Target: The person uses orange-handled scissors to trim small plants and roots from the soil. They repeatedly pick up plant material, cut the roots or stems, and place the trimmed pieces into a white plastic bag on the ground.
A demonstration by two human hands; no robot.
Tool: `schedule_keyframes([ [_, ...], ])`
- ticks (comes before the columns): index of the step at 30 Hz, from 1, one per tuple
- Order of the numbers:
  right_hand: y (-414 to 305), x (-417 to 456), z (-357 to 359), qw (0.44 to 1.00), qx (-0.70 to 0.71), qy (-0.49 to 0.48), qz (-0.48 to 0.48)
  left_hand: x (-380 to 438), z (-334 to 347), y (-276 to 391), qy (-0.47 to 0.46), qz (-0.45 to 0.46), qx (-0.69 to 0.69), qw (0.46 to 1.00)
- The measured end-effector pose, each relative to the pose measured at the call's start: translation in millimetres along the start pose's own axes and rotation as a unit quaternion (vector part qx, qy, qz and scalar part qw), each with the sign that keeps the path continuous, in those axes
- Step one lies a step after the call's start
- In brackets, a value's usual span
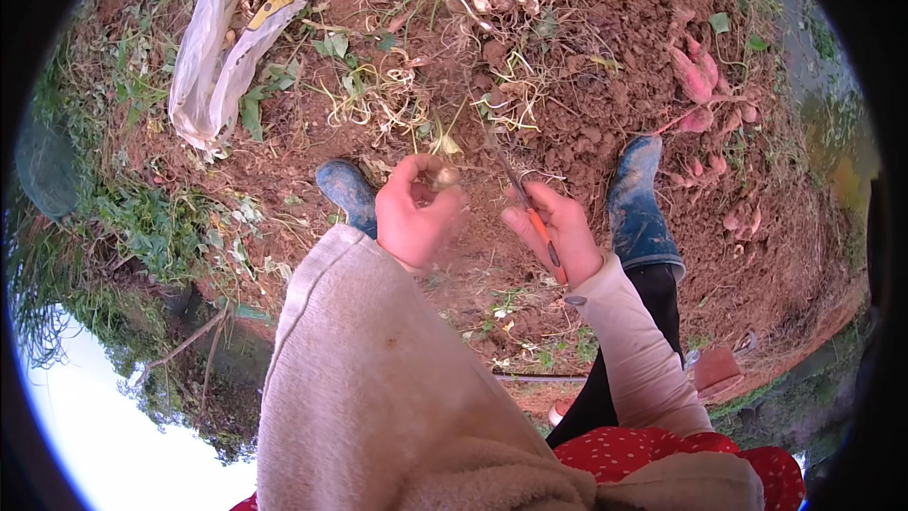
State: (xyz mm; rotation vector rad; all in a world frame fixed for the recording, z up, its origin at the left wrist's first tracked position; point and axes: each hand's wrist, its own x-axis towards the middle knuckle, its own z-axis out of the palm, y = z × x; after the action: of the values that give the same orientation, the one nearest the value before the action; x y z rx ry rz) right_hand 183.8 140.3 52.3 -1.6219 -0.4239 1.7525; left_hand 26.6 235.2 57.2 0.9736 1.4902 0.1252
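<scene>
My left hand (420,211) pinches a small pale bulb (446,177) between thumb and fingers, above the soil between my boots. To its right, my right hand (557,231) is closed around the orange handle of a thin tool (538,224), probably a knife or small scissors. Its dark, narrow end points up and to the left, near the bulb but apart from it. Cut-looking pale stems and roots (397,96) lie scattered on the ground ahead of both hands. Farther off rests a bunch of bulbs with green and white stalks (479,0).
An open whitish plastic bag (237,64) with pale pieces inside lies at upper left. Reddish-pink sweet potatoes (695,74) lie along the right. My blue boots (347,191) stand on clumpy brown soil, with leafy vines (152,220) at left and a brown-red object (715,369) at lower right.
</scene>
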Motion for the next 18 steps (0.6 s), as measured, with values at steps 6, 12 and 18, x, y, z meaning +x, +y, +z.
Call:
schedule_keyframes([
  [6,-23,1,-2,0.94,0.247,-0.035,0.233,11,-15,5,0.022,-0.128,-0.264,0.956],
  [12,-23,2,-3,0.926,0.232,-0.09,0.282,16,-24,-12,0.036,-0.107,-0.341,0.933],
  [18,-14,-2,-4,0.931,0.226,-0.17,0.23,19,-24,-10,0.03,-0.106,-0.445,0.889],
])
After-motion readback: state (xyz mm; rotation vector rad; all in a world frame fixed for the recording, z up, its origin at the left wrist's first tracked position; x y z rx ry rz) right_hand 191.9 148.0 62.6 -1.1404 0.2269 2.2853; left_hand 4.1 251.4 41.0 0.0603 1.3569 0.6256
